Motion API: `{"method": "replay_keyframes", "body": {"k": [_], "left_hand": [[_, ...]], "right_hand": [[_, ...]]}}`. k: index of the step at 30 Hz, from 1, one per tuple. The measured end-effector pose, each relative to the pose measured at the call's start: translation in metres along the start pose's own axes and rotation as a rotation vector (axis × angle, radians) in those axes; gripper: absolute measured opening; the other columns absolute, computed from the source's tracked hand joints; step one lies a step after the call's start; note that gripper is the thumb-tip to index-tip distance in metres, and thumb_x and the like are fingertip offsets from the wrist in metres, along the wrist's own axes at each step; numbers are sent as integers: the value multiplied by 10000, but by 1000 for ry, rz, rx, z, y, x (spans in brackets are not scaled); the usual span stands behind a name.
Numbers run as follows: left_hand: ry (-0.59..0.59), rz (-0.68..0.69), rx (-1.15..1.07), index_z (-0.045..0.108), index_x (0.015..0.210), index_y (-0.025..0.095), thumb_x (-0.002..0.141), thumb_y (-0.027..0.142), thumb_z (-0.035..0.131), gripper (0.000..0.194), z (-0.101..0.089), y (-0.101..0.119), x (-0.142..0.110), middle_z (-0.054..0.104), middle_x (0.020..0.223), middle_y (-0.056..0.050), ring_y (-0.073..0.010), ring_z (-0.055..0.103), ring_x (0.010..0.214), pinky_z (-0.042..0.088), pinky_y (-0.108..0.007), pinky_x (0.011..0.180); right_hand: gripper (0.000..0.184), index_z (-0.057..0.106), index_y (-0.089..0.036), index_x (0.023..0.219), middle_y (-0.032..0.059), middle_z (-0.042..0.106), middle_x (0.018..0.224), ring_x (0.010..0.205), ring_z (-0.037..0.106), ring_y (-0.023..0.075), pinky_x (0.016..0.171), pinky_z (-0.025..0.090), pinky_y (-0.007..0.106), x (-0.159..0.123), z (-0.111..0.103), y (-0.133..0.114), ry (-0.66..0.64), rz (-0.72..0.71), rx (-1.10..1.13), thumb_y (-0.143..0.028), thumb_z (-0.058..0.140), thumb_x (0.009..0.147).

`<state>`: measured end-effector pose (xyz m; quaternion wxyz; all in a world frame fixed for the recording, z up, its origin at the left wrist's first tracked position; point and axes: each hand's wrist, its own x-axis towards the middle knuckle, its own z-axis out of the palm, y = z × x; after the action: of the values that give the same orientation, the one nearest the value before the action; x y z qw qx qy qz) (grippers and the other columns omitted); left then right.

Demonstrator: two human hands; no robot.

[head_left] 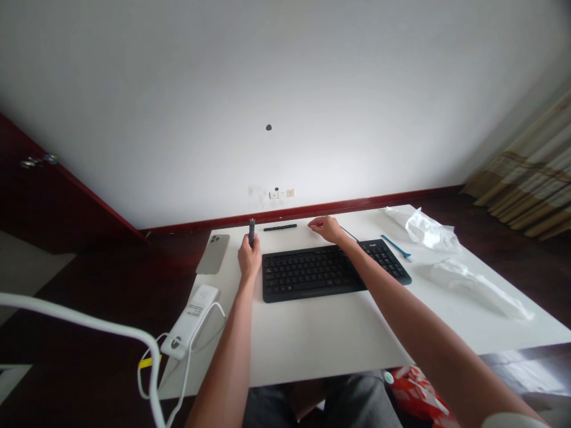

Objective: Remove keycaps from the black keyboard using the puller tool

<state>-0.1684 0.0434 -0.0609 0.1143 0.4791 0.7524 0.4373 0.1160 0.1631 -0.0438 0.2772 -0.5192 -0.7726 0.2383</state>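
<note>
My left hand (250,258) is wrapped round a short dark grey stick-like tool (252,229), held upright near the keyboard's left end; its exact kind is unclear. Beyond the far edge of the black keyboard (312,273), my right hand (328,227) hovers or rests over the table with its fingers pressed together. Whatever they pinch, if anything, is too small to make out. Between the two hands lies a thin black segmented strip (280,227). A cable (349,233) runs from the back of the keyboard, partly covered by my right forearm.
A phone (214,254) and a white power strip (191,321) with cords lie along the left of the white table (303,351). On the right are a blue brush-like tool (396,246) and crumpled white plastic bags (423,229). A red bag (419,392) is below the front edge.
</note>
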Motion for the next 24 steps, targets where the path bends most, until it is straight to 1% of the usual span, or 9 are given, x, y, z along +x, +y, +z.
{"method": "replay_keyframes", "body": {"k": [4, 7, 10, 16, 20, 24], "left_hand": [[6, -4, -16, 675, 1127, 256, 1006, 391, 516, 241, 0, 1, 1, 767, 1016, -67, -250, 711, 966, 492, -294, 835], [7, 1, -9, 675, 1139, 251, 1009, 405, 512, 259, 1, 1, 1, 766, 1004, -75, -251, 713, 960, 495, -292, 820], [1, 3, 20, 680, 1124, 253, 1003, 402, 523, 249, 2, 0, 1, 767, 990, -77, -255, 714, 931, 491, -293, 797], [0, 1, 28, 680, 1120, 257, 1002, 391, 520, 240, 2, 1, 2, 768, 1003, -75, -257, 709, 917, 479, -299, 796], [4, 8, 21, 685, 1111, 258, 994, 366, 532, 221, 3, 0, 2, 769, 983, -67, -244, 710, 894, 479, -290, 795], [6, 7, 18, 688, 1098, 258, 989, 349, 534, 209, 2, 1, 2, 768, 956, -62, -237, 708, 854, 479, -290, 785]], "right_hand": [[175, 815, -177, 927, 63, 802, 927, 915, 743, 232, 853, 551, 291, 16, 9, 0, 14, 7, 13, -235, 679, 834], [142, 812, -186, 888, 54, 802, 895, 881, 746, 223, 838, 556, 283, 18, 11, 2, 13, -11, 17, -201, 702, 800], [154, 807, -193, 878, 45, 801, 883, 876, 747, 217, 852, 560, 283, 17, 12, 5, 10, -37, 19, -146, 703, 774], [258, 803, -193, 973, 44, 805, 950, 901, 751, 202, 902, 571, 286, 30, 19, 3, -27, -79, 25, -92, 696, 762], [265, 812, -194, 967, 43, 807, 943, 904, 757, 212, 916, 581, 306, 42, 24, 0, -49, -81, 22, -81, 690, 761], [288, 813, -191, 986, 45, 807, 959, 912, 760, 212, 914, 587, 304, 45, 28, -2, -59, -89, 25, -72, 693, 753]]}}
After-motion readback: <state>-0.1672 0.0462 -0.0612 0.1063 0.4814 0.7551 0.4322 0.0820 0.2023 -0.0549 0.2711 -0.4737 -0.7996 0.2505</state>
